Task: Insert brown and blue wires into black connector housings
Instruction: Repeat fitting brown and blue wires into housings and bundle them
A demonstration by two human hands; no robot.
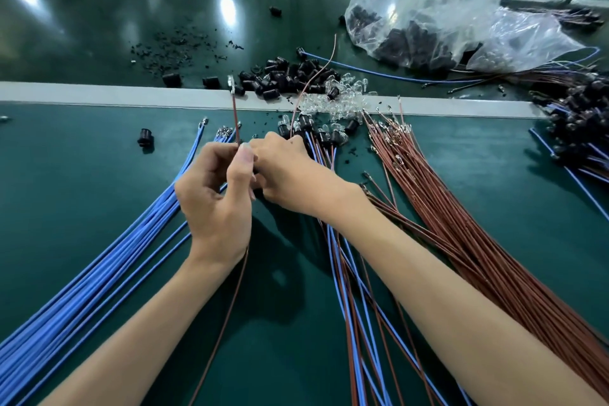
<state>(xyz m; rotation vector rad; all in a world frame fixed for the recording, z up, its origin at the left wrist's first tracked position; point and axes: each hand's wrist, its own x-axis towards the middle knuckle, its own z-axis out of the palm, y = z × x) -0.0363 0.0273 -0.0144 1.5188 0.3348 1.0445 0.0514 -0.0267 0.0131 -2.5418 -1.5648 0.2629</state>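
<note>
Blue wires: loose bundle, fanned across the green mat from the near left edge toward the centre, metal terminals at the far ends. Brown wires: larger bundle, fanned likewise on the right, crimped tips pointing away. Paired blue-and-brown leads: between the two bundles, passing under the right forearm to housings fitted with clear bulbs just beyond the hands. Left hand: forearm entering from the near left, wrist raised off the mat. Thumb and forefinger are closed in a pinch on a single brown wire, and the remaining fingers are loosely curled. That wire stands upright from the pinch with a bright metal terminal at its top, and its tail trails past the wrist toward the near edge. Right hand: forearm entering from the near right, knuckles up, fingers curled under and meeting the left thumb; whether they hold anything cannot be told. Lone black connector housing: on the mat left of the hands, apart from them. Black connector housings: heap beyond the grey rail, with clear bulbs beside it on the rail. Plastic bag: far right, holding more black parts.
</note>
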